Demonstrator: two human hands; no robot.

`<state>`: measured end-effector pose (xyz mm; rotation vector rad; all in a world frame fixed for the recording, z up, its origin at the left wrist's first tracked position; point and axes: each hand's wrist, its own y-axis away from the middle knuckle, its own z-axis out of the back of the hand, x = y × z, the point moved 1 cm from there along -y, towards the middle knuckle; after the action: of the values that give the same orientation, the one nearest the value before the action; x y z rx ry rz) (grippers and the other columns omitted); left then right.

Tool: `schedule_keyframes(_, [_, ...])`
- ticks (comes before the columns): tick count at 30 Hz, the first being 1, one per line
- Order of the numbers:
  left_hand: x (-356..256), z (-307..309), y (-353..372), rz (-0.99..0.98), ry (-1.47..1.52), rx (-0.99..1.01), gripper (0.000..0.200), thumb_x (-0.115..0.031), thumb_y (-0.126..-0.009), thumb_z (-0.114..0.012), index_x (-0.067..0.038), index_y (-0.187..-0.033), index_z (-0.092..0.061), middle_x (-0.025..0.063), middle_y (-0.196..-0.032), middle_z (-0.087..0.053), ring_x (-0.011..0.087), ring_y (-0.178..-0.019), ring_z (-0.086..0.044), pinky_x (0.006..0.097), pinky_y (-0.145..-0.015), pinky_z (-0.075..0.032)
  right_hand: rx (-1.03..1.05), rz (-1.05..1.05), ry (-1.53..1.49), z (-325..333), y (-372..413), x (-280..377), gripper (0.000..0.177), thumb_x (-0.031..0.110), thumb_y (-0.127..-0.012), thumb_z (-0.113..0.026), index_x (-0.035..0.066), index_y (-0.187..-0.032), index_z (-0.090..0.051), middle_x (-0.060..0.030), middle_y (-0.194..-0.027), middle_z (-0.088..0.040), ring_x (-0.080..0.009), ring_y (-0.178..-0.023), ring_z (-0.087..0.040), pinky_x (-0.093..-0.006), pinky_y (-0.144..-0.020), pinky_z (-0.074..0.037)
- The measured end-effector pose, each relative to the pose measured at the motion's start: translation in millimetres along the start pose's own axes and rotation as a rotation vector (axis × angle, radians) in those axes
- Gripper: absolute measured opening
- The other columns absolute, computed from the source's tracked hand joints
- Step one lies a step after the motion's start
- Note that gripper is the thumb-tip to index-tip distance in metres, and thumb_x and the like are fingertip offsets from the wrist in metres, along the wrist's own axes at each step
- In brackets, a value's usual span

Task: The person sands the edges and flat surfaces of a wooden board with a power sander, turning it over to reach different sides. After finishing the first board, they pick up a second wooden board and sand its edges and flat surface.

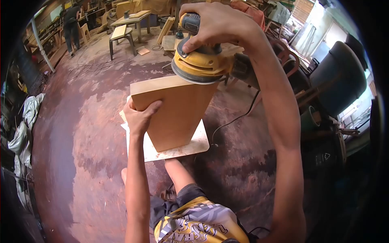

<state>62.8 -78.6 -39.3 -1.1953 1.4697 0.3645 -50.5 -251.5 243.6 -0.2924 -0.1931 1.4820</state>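
Note:
A yellow and black sander [202, 60] rests its round pad on the top edge of an upright wooden panel [178, 109]. My right hand [214, 26] is closed over the top of the sander. My left hand [141, 115] grips the panel near its upper left corner, thumb on the face towards me. The panel's lower end stands on a white board [198, 139] with reddish smudges. A dark cord [235, 120] hangs at the right and curves down to the floor near the board.
At the back stand a small table [135, 18] and a stool [121, 35]. A person [71, 26] is far left. Dark barrels [338, 77] and chairs [289, 60] stand at the right. White sacks [26, 133] lie along the left edge.

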Motion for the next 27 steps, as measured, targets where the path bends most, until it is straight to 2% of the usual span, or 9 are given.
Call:
schedule_keyframes(6, [6.9, 5.1, -6.2, -0.015, -0.062, -0.001, 0.034, -0.010, -0.076, -0.091, 0.001, -0.101, -0.070, 0.0057, -0.094, -0.075, 0.0104, -0.082, -0.069, 0.0268, -0.075, -0.058, 0.130, -0.086, -0.064, 11.8, 14.1, -10.1, 0.078, 0.047, -0.059, -0.088, 0.005, -0.121, -0.066, -0.0213, -0.106, -0.073, -0.0364, -0.101, -0.070, -0.0424, -0.086, -0.055])
schedule_keyframes(8, [8.8, 7.4, -5.4, -0.036, 0.000, 0.000, 0.034, -0.010, -0.076, -0.091, 0.001, -0.101, -0.070, 0.0054, -0.095, -0.075, 0.0106, -0.082, -0.069, 0.0270, -0.075, -0.058, -0.062, 0.004, 0.062, -4.7, 6.0, -19.2, 0.082, 0.047, -0.059, -0.088, 0.004, -0.124, -0.064, -0.0216, -0.107, -0.073, -0.0369, -0.101, -0.070, -0.0427, -0.086, -0.055])
schedule_keyframes(9, [9.0, 7.2, -5.1, -0.033, -0.006, 0.006, 0.034, -0.010, -0.076, -0.091, 0.001, -0.101, -0.070, 0.0054, -0.095, -0.075, 0.0106, -0.082, -0.069, 0.0270, -0.075, -0.058, -0.064, -0.002, 0.056, -2.4, 8.8, -19.0, 0.082, 0.047, -0.059, -0.088, 0.004, -0.124, -0.064, -0.0216, -0.107, -0.073, -0.0369, -0.101, -0.070, -0.0427, -0.086, -0.055])
schedule_keyframes(11, [6.5, 6.8, -5.2, -0.016, -0.008, -0.008, 0.034, -0.010, -0.077, -0.090, 0.001, -0.102, -0.070, 0.0051, -0.095, -0.074, 0.0109, -0.082, -0.069, 0.0269, -0.075, -0.057, 0.064, -0.070, 0.010, 10.8, 14.3, -13.1, 0.084, 0.047, -0.058, -0.088, 0.004, -0.126, -0.063, -0.0222, -0.109, -0.072, -0.0374, -0.102, -0.069, -0.0432, -0.086, -0.055])
schedule_keyframes(15, [1.8, 4.6, -1.1, -0.065, -0.017, -0.026, 0.034, -0.009, -0.077, -0.089, 0.000, -0.102, -0.069, 0.0051, -0.095, -0.074, 0.0107, -0.081, -0.068, 0.0269, -0.074, -0.058, 0.118, -0.104, 0.029, 10.8, 14.2, -9.5, 0.085, 0.047, -0.058, -0.088, 0.004, -0.126, -0.063, -0.0221, -0.109, -0.073, -0.0365, -0.102, -0.069, -0.0431, -0.086, -0.054])
schedule_keyframes(18, [2.2, 4.9, -2.1, -0.023, -0.070, -0.031, 0.033, -0.009, -0.077, -0.089, 0.000, -0.101, -0.070, 0.0049, -0.093, -0.074, 0.0105, -0.079, -0.068, 0.0268, -0.073, -0.058, 0.000, -0.045, -0.028, 5.3, 13.0, -17.4, 0.083, 0.047, -0.059, -0.089, 0.004, -0.125, -0.063, -0.0210, -0.107, -0.073, -0.0344, -0.101, -0.070, -0.0423, -0.084, -0.054])
schedule_keyframes(24, [-0.7, 6.2, -1.6, -0.010, -0.080, -0.026, 0.032, -0.008, -0.077, -0.089, 0.000, -0.101, -0.070, 0.0043, -0.092, -0.074, 0.0101, -0.078, -0.068, 0.0261, -0.072, -0.057, 0.128, -0.137, -0.013, 14.6, 14.4, -3.8, 0.081, 0.047, -0.058, -0.090, 0.005, -0.122, -0.064, -0.0195, -0.104, -0.074, -0.0332, -0.096, -0.070, -0.0416, -0.081, -0.054])
schedule_keyframes(27, [-1.6, 4.0, -1.8, 0.023, -0.139, 0.007, 0.028, -0.005, -0.081, -0.083, 0.000, -0.106, -0.070, 0.0056, -0.098, -0.074, 0.0127, -0.084, -0.069, 0.0288, -0.077, -0.057, 0.071, -0.098, -0.049, 9.9, 11.9, -8.4, 0.080, 0.047, -0.058, -0.089, 0.004, -0.120, -0.064, -0.0195, -0.102, -0.074, -0.0334, -0.094, -0.071, -0.0417, -0.080, -0.055])
